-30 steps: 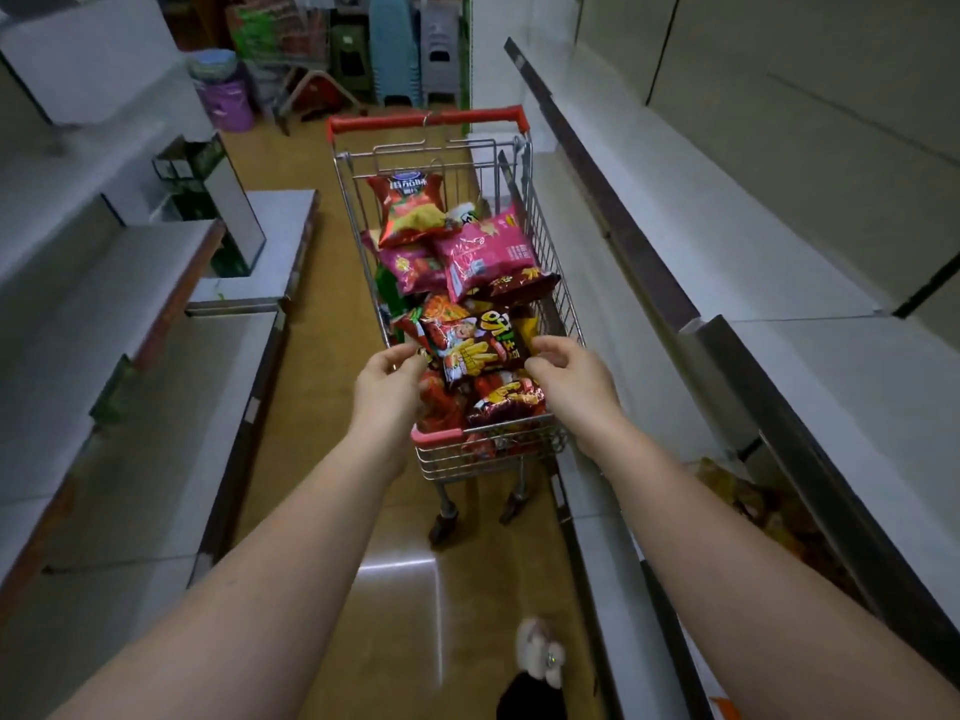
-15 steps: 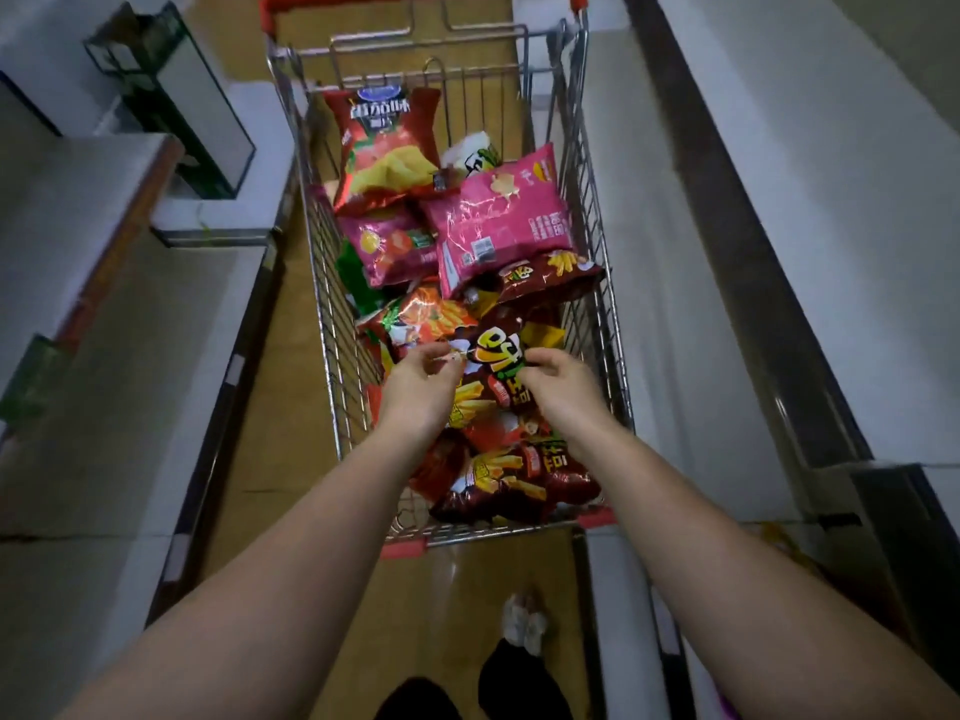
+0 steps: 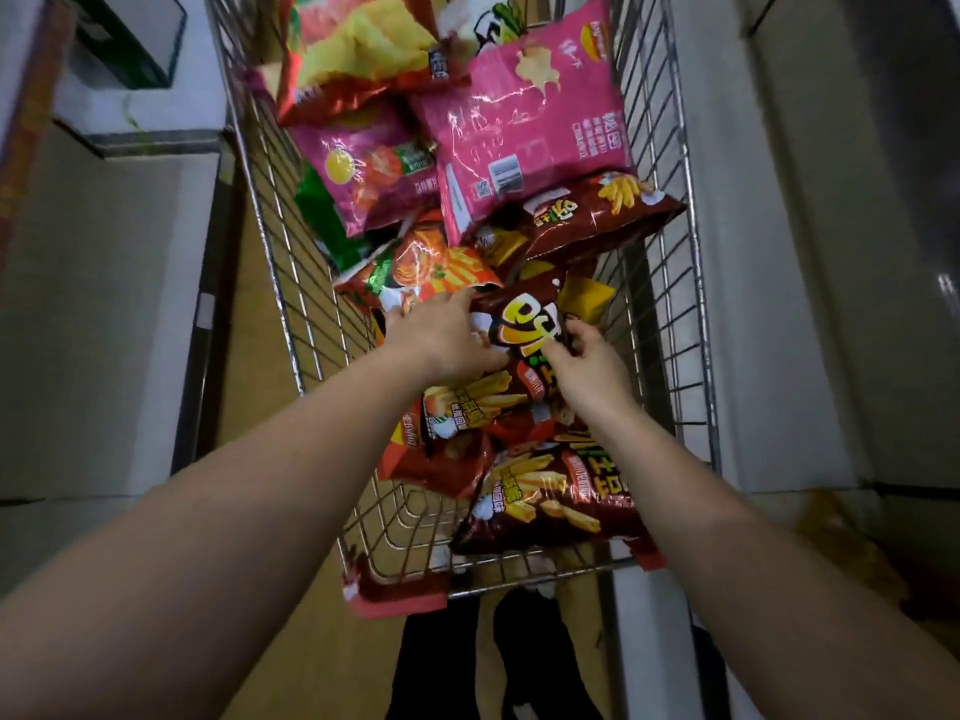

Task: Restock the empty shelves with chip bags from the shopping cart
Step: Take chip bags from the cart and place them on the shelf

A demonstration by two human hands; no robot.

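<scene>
Now: dark red chip bag [image 3: 524,330] lies on top of the pile in the shopping cart [image 3: 670,283], roughly mid-basket, nearer the right wire wall. Long axis runs along the cart's length; the end with the large yellow logo points toward the far end, the printed fries toward the person. Bag is tilted a little, resting on other bags.

Left hand [image 3: 441,337]: arm reaches in from lower left, palm down, fingers curled over the bag's left edge, gripping it. Right hand [image 3: 587,363]: arm from lower right, fingers bent, pinching the bag's right side near the logo. Both grips closed on the same bag.

Other contents: large pink bag [image 3: 530,127] at the far right, smaller pink bag [image 3: 374,168] to its left, a second dark red bag [image 3: 545,501] at the near end. Pale shelves [image 3: 104,304] flank the cart.

Versus 0.5 s ago: view has moved closer and steeper over the cart, handle now out of frame; both hands hold the same bag, the left spread further over its edge.
</scene>
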